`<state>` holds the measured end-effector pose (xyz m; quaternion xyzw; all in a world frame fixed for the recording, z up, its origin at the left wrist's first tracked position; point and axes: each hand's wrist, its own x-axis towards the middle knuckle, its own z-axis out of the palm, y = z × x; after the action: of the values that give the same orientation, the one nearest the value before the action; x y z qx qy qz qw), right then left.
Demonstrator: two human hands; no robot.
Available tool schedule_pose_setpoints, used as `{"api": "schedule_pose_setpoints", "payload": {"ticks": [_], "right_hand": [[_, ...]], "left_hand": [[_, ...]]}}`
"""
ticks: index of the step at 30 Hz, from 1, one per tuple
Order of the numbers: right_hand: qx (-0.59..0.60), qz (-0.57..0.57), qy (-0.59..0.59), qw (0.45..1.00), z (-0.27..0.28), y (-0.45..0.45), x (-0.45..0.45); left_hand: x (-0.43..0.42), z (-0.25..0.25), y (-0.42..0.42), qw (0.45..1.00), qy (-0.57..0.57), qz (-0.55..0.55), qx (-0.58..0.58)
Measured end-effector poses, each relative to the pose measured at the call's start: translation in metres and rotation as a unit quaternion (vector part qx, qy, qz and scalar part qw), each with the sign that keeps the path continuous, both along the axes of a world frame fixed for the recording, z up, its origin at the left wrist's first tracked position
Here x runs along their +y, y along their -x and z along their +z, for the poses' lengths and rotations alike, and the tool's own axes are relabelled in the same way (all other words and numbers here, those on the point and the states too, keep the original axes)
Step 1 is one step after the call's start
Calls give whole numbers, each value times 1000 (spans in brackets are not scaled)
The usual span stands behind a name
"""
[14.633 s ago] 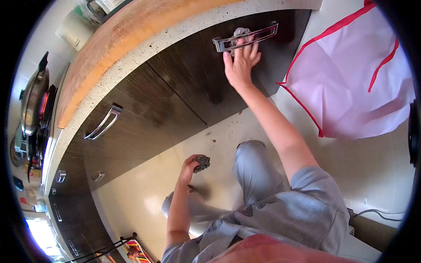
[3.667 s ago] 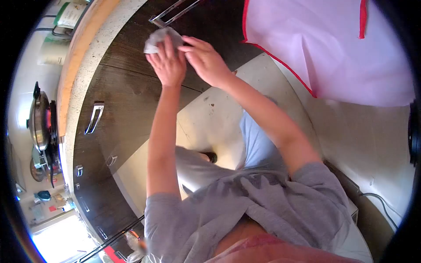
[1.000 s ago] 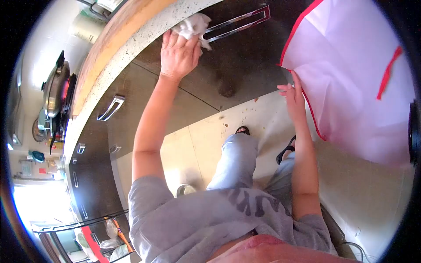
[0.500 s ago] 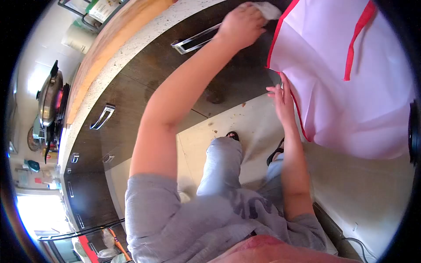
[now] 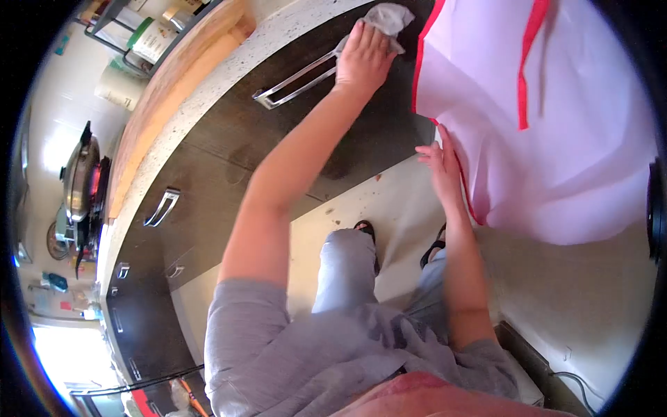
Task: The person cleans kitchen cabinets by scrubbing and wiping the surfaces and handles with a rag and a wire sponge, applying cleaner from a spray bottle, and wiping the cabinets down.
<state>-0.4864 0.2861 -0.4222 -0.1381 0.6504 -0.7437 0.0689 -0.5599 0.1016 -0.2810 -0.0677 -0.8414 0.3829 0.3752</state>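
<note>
My left hand (image 5: 363,59) lies over a crumpled greyish cloth (image 5: 390,19), pressing it against the dark drawer front (image 5: 229,132). The cloth bunches out past my fingertips and partly beneath the hand. My palm covers the far end of the long metal drawer handle (image 5: 295,82). Lower and to the right, my right hand (image 5: 441,165) has its fingers apart. It sits at the red-trimmed edge of a large pale pinkish fabric sheet (image 5: 542,160) with a red strap. Fingers touch or nearly touch that edge; whether they grip it is hard to see.
Above the drawers runs a speckled countertop edge (image 5: 184,104) with a wooden board (image 5: 170,90). A lidded pan (image 5: 82,177) sits on a stove at left. Jars stand on a rack at top left. Small dark bits lie on the floor (image 5: 396,201) by my feet.
My left hand has turned, its fingers now straighter and pointing upward over the cloth, of which more shows. The view has shifted slightly. My right hand stays at the sheet's edge.
</note>
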Motion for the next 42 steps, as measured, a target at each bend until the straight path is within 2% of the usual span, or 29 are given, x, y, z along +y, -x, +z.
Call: {"api": "schedule_pose_setpoints", "payload": {"ticks": [2, 5, 9, 11, 12, 13, 14, 16, 18, 20, 21, 23, 24, 26, 29, 31, 32, 33, 35, 37, 38, 40, 42], "right_hand": [[-8, -5, -17, 1000, 2, -1, 5], [7, -19, -41, 999, 3, 4, 13], [-36, -29, -58, 997, 9, 2, 27], [-12, -46, -37, 998, 5, 7, 34], [-26, -50, -45, 997, 6, 5, 40], [-39, -54, -53, 996, 8, 5, 45], [-49, -58, -60, 995, 8, 5, 49], [-56, -70, -60, 994, 6, 8, 55], [-93, -81, -69, 990, 9, 8, 59], [-97, -74, -63, 991, 2, 10, 57], [-97, -72, -59, 991, 2, 10, 55], [-101, -74, -57, 991, 8, 10, 50], [-91, -79, -49, 992, 7, 12, 47], [-75, -89, -37, 993, 3, 16, 47], [-65, -98, -67, 991, 6, 15, 50], [-82, -87, -41, 992, 10, 12, 50], [-90, -81, -28, 992, 12, 11, 49], [-106, -80, -29, 991, 12, 10, 50], [-96, -75, -42, 992, 9, 9, 53], [-95, -82, -50, 991, 8, 5, 57], [-96, -90, -50, 990, 12, 4, 56], [-90, -104, -52, 989, 10, 5, 57], [-83, -116, -58, 988, 5, 8, 57]], "left_hand": [[17, -13, 26, 998, -38, 44, -17], [8, -58, 44, 993, 72, -6, -95], [-23, -152, 16, 951, 167, 13, -261], [-59, -195, -31, 931, 171, 15, -322], [-82, -212, -55, 921, 118, 46, -369], [-90, -202, -83, 892, 117, 121, -420], [-109, -201, -101, 865, 52, 170, -470], [-161, -208, -138, 960, 3, 47, -277], [-132, -144, -125, 988, -5, -20, -153], [-103, -116, -83, 982, -58, -81, -158], [-82, -112, -59, 980, -42, -107, -163], [-25, -122, -1, 966, -2, 22, -258], [-29, -175, 29, 983, 126, -69, -117], [-7, -199, 29, 937, 210, -14, -278], [-52, -243, -23, 894, 216, 26, -392], [-123, -277, -96, 844, 135, 64, -514], [-176, -311, -133, 850, 138, 84, -502], [-217, -318, -181, 871, 116, 92, -468], [-234, -273, -219, 803, -64, 248, -539], [-213, -214, -214, 870, 58, 179, -457], [-205, -200, -192, 961, 30, 13, -275], [-141, -153, -128, 983, -9, -40, -181], [-90, -138, -68, 978, -19, -39, -204]]}}
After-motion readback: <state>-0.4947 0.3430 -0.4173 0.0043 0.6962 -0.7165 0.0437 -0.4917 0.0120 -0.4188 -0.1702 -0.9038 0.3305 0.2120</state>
